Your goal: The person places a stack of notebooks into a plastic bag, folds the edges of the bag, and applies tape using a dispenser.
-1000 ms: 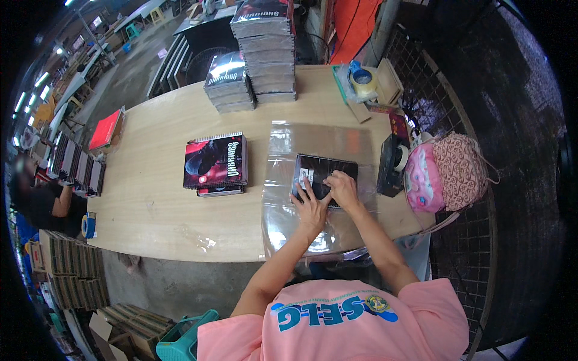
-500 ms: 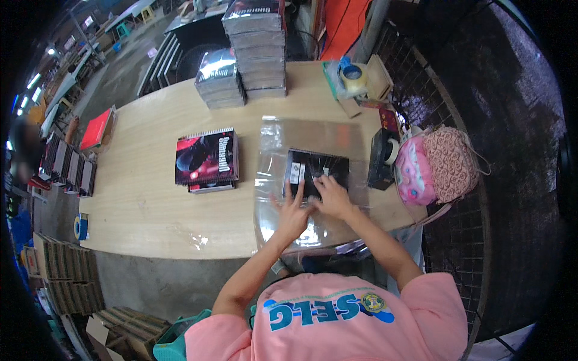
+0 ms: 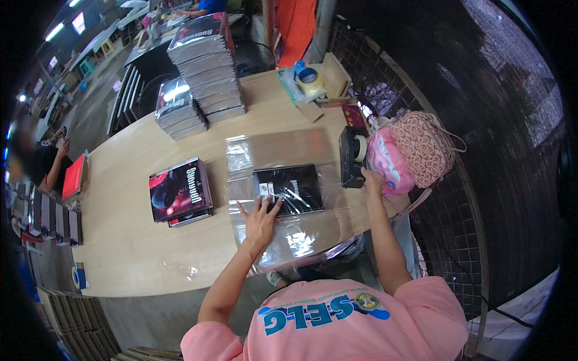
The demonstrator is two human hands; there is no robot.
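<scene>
A black spiral notebook (image 3: 298, 191) lies on a wide sheet of clear plastic film (image 3: 283, 144) spread over the table. My left hand (image 3: 260, 219) rests flat, fingers spread, on the notebook's left near corner, beside a white label. At the near end of a black tape dispenser (image 3: 348, 157), my right hand (image 3: 373, 179) has its fingers drawn together. What they pinch, if anything, is too small to make out. The tape roll (image 3: 360, 148) sits in the dispenser.
Left of the film is a small pile of spiral notebooks (image 3: 180, 189). Tall stacks of wrapped notebooks (image 3: 208, 72) stand at the back. A pink patterned bag (image 3: 424, 150) sits at the right edge, and tape rolls (image 3: 309, 78) lie behind. Another person (image 3: 54, 156) is at far left.
My right hand has left the notebook and moved right to the tape dispenser. My left hand stays on the notebook. The whole view has turned and shifted.
</scene>
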